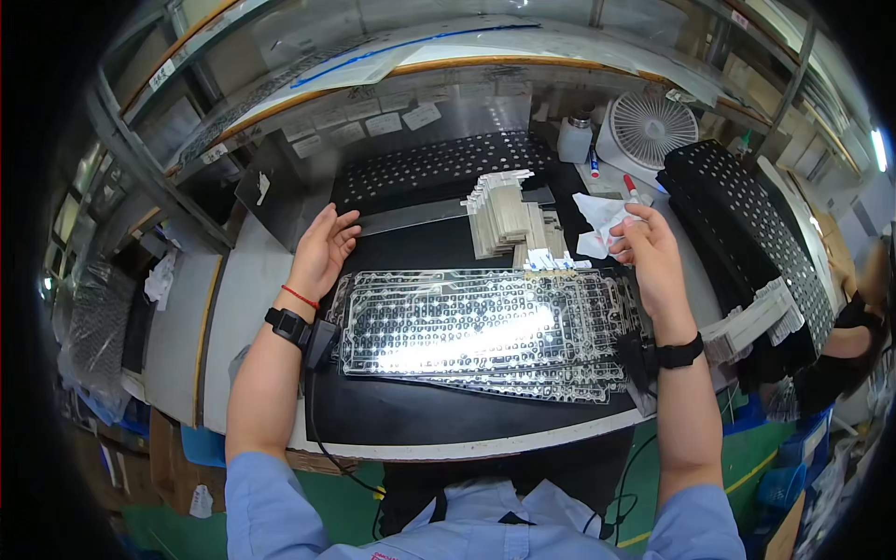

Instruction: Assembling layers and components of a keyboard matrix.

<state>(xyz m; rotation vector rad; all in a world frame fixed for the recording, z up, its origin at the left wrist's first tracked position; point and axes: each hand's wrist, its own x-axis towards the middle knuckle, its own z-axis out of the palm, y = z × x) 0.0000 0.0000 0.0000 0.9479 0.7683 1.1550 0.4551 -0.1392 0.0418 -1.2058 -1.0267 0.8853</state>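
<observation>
My left hand (326, 247) is raised near the left end of a dark strip (411, 218), palm inward, fingers apart with nothing in them. My right hand (653, 261) has thumb and fingers pinched on a crumpled white cloth (602, 213). Between my forearms lies a pile of clear, keyboard-patterned sheets (448, 322), unevenly stacked on a black mat (420, 417). The top sheet reflects a bright glare. Just behind the pile stands a stack of thin grey strips (504, 217) with white ends. Neither hand touches the sheets.
A white fan (651, 129), a white bottle (575, 140) and a red-capped marker (631, 187) are at the back right. Black perforated foam (747, 205) lines the right side, with more strips (758, 322) beside it. A shelf (439, 63) spans the back. Another person's arm shows at far right.
</observation>
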